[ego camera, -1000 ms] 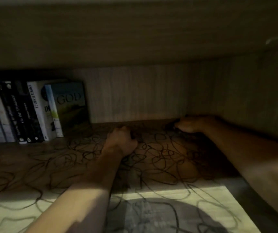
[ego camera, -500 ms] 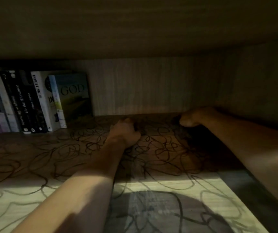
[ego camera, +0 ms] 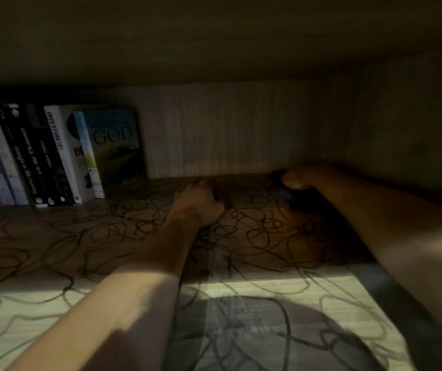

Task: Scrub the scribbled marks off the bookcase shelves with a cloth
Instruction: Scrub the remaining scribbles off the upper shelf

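Although both hands reach deep into the bookcase, the work looks to be near its beginning. The shelf [ego camera: 54, 263] carries scribbles [ego camera: 268, 226] over almost all of its visible surface: dark looping lines run from the sunlit front edge to the back wall and from the books [ego camera: 54, 156] on the left over to the right side. I can find no patch that is plainly clean, so I judge that nearly the whole shelf is left to scrub.

The left hand [ego camera: 199, 203] is curled into a fist near the back of the shelf, just right of the books. Something dark shows at its fingers, but I cannot tell if it holds anything. The right hand [ego camera: 298, 178] lies in the back right corner with fingers bent, and a small dark lump, maybe the cloth [ego camera: 277, 175], shows at its fingertips. This part is too dark to be sure, so I cannot tell whether it grips the lump.

The scribbles are thin, black and tangled, like marker or pen. The shelf is pale wood grain, bright at the front and in deep shadow at the back.
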